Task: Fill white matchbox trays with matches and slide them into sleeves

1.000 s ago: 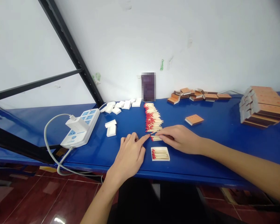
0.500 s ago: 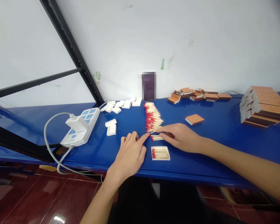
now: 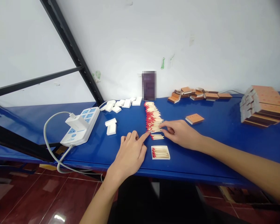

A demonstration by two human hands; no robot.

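On the worktop (image 3: 128, 119): white tray (image 3: 161, 159), open, near the front edge, matches (image 3: 160, 152) inside.
Small row (image 3: 158, 137): loose matches just beyond the tray, red heads leftward.
Match pile (image 3: 152, 117): beyond the small row, heads also leftward.
Left hand (image 3: 130, 152): left of the tray; forefinger extended beside the pile's nearest heads, other fingers loosely curled, nothing seen gripped.
Right hand (image 3: 183, 133): beyond and right of the tray; thumb and forefinger parted at the pile's stick ends, no match seen between.
Match ends: best handled with light fingertip pressure, heads kept level, small row undisturbed.
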